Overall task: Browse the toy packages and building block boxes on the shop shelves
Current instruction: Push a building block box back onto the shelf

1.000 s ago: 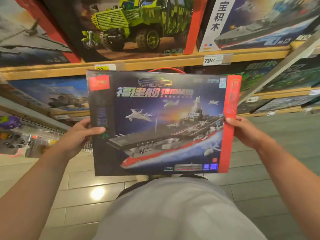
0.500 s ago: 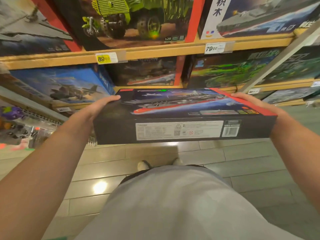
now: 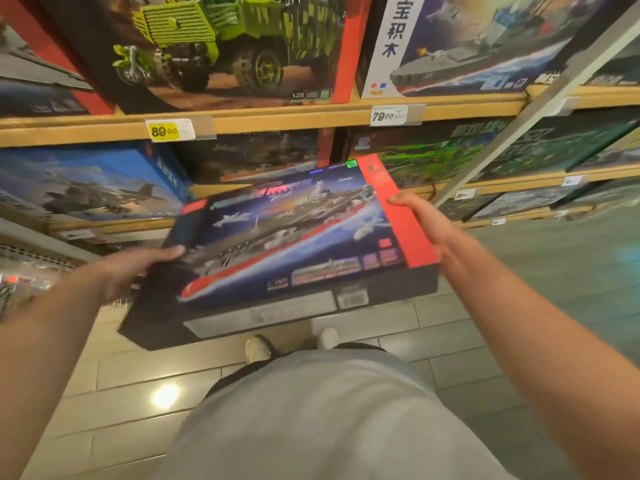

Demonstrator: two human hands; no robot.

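Here, from the head view, both hands clasp the carrier box (image 3: 287, 244): left hand (image 3: 133, 268) at nine o'clock, right hand (image 3: 420, 220) at three. Its long axis spans them, tilted, far edge toward the shelf (image 3: 277, 117) at twelve; the right hand sits nearer.
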